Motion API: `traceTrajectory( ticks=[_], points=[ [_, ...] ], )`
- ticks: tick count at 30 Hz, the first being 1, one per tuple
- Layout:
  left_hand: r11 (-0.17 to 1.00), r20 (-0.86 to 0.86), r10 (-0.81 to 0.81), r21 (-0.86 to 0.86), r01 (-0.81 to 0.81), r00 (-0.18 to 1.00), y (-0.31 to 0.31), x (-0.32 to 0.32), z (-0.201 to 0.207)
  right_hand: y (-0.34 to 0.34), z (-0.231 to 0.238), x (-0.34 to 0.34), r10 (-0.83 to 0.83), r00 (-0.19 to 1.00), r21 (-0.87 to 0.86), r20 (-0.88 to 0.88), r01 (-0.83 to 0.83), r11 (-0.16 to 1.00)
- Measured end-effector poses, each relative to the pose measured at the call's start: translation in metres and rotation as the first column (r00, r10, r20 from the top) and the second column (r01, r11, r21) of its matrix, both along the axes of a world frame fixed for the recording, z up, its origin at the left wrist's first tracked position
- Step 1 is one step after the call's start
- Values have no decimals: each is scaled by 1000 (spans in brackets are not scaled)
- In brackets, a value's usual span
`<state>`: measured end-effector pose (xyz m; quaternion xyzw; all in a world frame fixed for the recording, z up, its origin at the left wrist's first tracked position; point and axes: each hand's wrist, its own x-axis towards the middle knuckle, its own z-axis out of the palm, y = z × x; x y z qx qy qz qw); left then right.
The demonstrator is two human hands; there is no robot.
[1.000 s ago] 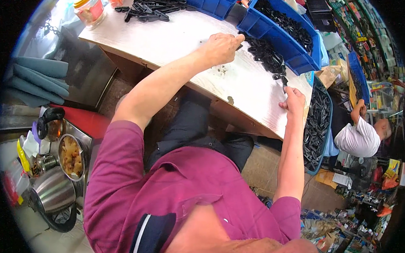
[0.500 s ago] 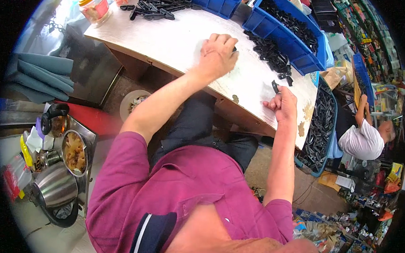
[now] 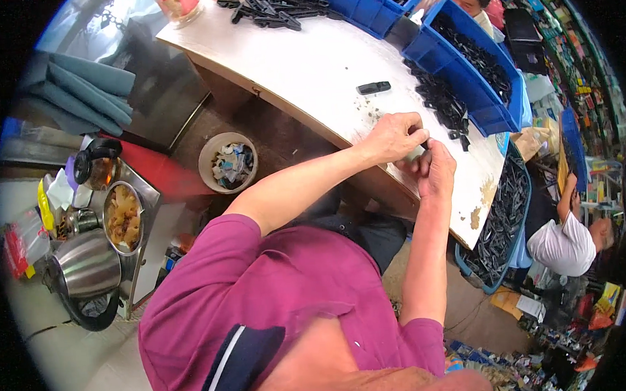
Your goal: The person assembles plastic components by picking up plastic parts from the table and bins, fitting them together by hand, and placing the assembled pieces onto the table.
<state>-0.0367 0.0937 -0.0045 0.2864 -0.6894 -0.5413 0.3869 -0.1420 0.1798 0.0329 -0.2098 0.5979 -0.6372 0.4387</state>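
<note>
My left hand (image 3: 396, 137) and my right hand (image 3: 436, 170) meet over the near edge of the white table (image 3: 302, 79). Their fingers are closed and pinch a small black plastic part (image 3: 428, 144), mostly hidden between the fingertips. A separate oblong black piece (image 3: 373, 88) with a shiny top lies on the table just beyond my left hand. Loose black plastic parts (image 3: 439, 98) form a heap past my right hand, along the foot of a blue bin (image 3: 491, 117).
More long black parts (image 3: 272, 7) lie at the table's far left, by a jar (image 3: 179, 6). A waste bucket (image 3: 205, 173) stands below the table. A tub (image 3: 460, 259) of black parts stands at the right. Co-workers sit beyond, one in a white shirt (image 3: 561, 245).
My left hand has moved right and nearer, leaving the oblong black piece on the table, and now meets my right hand at the small black part. The whole view has shifted slightly.
</note>
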Motion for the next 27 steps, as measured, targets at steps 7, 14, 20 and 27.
traceTrajectory(
  ticks=[7,14,20,27],
  points=[
    [980,8,192,41,-193,981,6,-7,4,-5,-17,-3,-42,980,70,-194,56,996],
    [976,-84,186,130,-174,979,1,-5,-1,-6,-11,7,-49,985,68,-167,61,996],
    [966,-58,43,257,-27,997,1,7,12,-10,-26,-2,48,961,40,-274,-39,998],
    [500,82,714,-755,-425,695,-43,45,1,0,-12,16,-48,992,-39,-116,44,998]
  ],
)
